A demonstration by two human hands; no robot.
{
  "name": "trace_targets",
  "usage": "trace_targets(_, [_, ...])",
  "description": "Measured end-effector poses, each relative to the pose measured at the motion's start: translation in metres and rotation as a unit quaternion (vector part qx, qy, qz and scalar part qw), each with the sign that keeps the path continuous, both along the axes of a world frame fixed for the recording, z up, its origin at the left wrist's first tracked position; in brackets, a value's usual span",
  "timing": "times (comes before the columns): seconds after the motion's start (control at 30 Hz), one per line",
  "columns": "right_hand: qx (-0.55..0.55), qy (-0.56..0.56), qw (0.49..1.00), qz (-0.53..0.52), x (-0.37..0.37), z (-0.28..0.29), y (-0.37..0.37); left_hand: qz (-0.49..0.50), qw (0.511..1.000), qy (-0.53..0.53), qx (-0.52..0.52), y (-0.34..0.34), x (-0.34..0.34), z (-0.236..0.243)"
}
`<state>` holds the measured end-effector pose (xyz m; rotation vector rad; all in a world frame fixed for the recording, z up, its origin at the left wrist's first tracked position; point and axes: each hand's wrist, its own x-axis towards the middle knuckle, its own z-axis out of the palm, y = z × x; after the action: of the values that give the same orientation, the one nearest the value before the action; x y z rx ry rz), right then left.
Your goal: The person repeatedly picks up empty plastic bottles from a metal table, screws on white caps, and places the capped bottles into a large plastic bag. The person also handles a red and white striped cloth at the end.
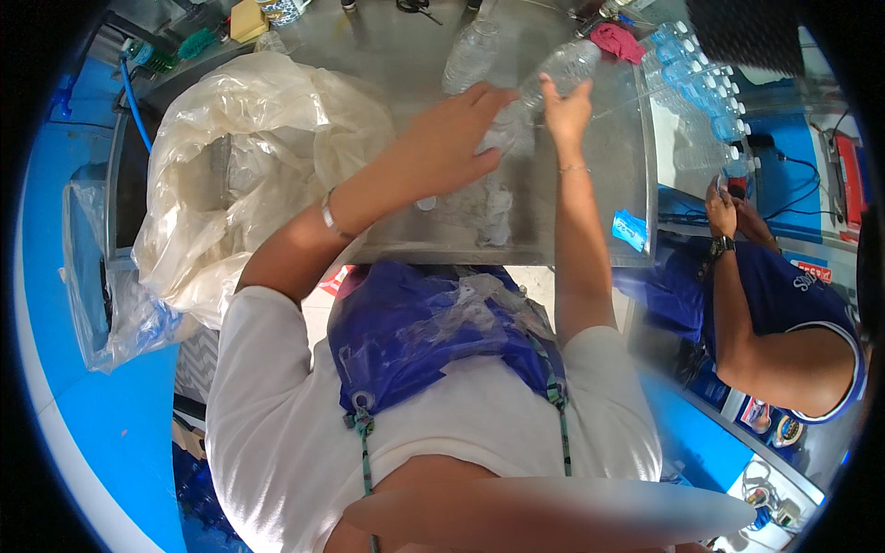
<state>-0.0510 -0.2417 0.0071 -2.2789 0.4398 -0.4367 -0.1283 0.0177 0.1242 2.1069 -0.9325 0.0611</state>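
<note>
A clear, empty plastic bottle [573, 63] lies tilted above the metal table. My right hand [567, 115] is on its lower side, thumb and fingers closed against it. To its left my left hand [456, 134] reaches across, thumb well apart from the fingers. Crumpled clear plastic [513, 131] lies just past the left thumb, between the two hands. Beyond the left fingertips is a second clear bottle [472, 57]. A strip of crumpled clear film [496, 217] and a small clear cap-like piece [426, 203] rest nearer me on the table.
A big cloudy plastic bag [249, 101] covers the left of the metal table [387, 28]. A pink cloth [618, 42] and blue packet [630, 229] lie at its right side. Rows of white-capped bottles [687, 83] stand right, beside a co-worker's hand [721, 210].
</note>
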Motion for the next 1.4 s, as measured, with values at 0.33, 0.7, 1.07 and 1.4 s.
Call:
trace_targets(0.33, [0.082, -0.161, 0.962, 0.203, -0.085, 0.018, -0.009, -0.012, 0.988, 0.029, -0.151, -0.090, 0.035, -0.031])
trace_targets(0.7, [0.021, -0.219, 0.975, -0.013, -0.011, -0.003, -0.118, -0.050, 0.997, 0.049, -0.041, -0.042, 0.006, -0.065])
trace_targets(1.07, [-0.156, -0.142, 0.977, -0.032, -0.014, 0.078, -0.123, 0.041, 0.993, 0.108, -0.024, 0.025, -0.008, -0.037])
trace_targets(1.4, [-0.189, -0.138, 0.972, -0.007, -0.013, 0.089, -0.116, 0.025, 0.994, 0.093, -0.046, 0.026, -0.014, -0.027])
